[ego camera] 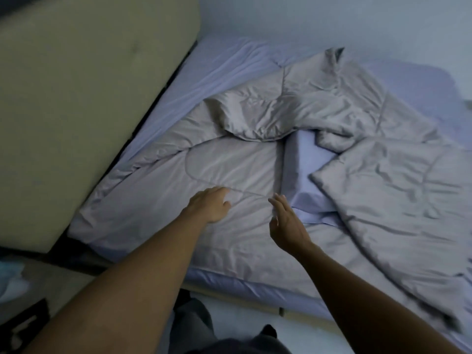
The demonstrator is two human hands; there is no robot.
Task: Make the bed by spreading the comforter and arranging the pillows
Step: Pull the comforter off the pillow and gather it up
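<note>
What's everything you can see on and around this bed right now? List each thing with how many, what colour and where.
comforter: one, grey, crumpled across the bed, partly folded back
sheet: one, lavender, on the mattress, bare near the wall and in a gap in the comforter
headboard: one, olive, padded, at the left
wall: pale, beyond the bed
floor: pale, bottom centre beside the bed
dark cloth: bottom centre, too dim to identify
pillows: none clearly seen
left hand: one, palm down on the comforter near the bed's front edge
right hand: one, fingers straight, over the comforter beside the left hand
</note>
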